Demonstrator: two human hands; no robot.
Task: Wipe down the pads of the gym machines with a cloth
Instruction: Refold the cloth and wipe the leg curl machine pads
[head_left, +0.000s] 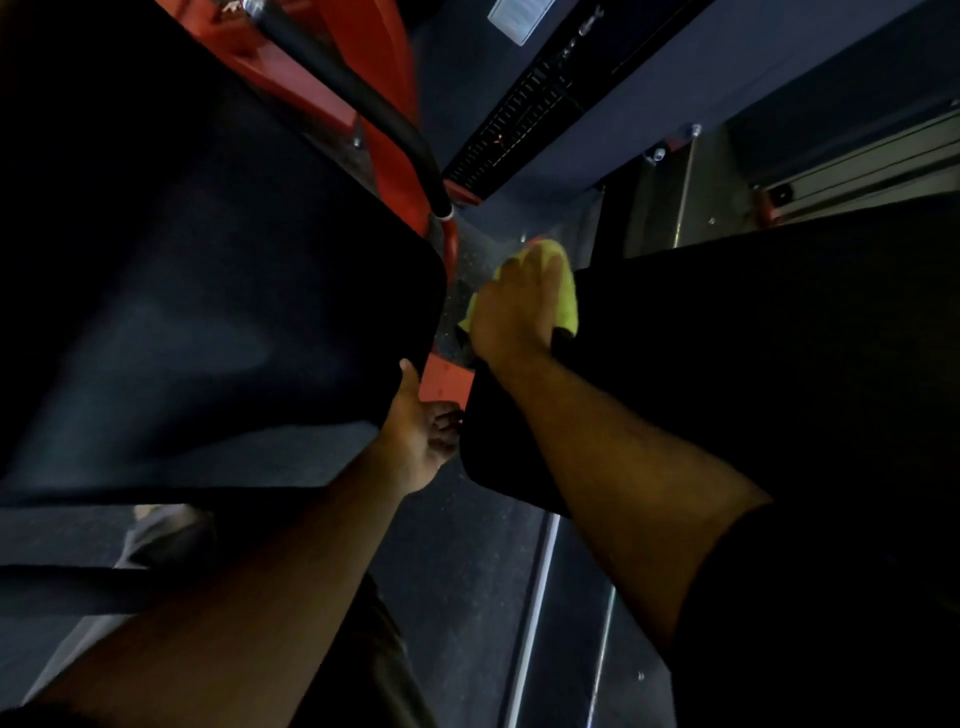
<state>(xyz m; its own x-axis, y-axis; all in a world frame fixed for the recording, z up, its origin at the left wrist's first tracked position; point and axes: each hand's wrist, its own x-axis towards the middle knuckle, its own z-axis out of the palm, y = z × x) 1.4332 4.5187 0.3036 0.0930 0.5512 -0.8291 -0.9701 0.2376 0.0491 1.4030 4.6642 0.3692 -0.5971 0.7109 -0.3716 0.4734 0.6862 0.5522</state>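
Two large black pads fill the view: a left pad (197, 291) and a right pad (753, 374), with a narrow gap between them. My right hand (514, 306) presses a yellow cloth (563, 291) against the upper left corner of the right pad, fingers curled over the cloth. My left hand (421, 431) sits low in the gap, thumb up against the left pad's edge, its fingers curled round the lower left edge of the right pad. The fingertips are dark and hard to make out.
The red machine frame (395, 171) and a black curved handle bar (374, 104) rise behind the left pad. A weight stack (524, 109) stands beyond the gap. Dark speckled floor (467, 597) lies below, with a metal rail (535, 597) running along it.
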